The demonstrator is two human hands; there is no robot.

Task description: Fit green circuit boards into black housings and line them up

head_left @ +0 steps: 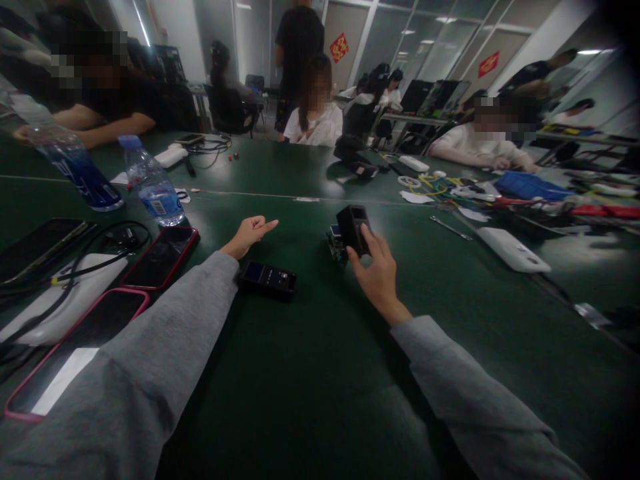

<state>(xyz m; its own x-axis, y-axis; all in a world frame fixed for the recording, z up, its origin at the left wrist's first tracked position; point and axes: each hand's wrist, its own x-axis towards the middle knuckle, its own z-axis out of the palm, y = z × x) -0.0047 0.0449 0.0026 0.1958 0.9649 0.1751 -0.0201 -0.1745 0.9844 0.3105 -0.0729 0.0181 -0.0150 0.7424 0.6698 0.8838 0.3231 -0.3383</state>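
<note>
My right hand [376, 268] grips a small black box-like casing [353, 225] and holds it upright just above the dark green table [310, 373]. A small green circuit board part [336, 243] sits right beside that casing, to its left. My left hand [249, 235] rests on the table farther left, fingers curled with the index finger pointing right; I see nothing in it. A flat black device with a small screen [268, 279] lies on the table between my two grey sleeves, close to my left forearm.
Two water bottles [153, 183] [75, 165], phones in red and pink cases [160, 257] [75, 353], a white power bank and black cables crowd the left. A white device [513, 249], tools and coloured wires lie at right. Other people sit across the table.
</note>
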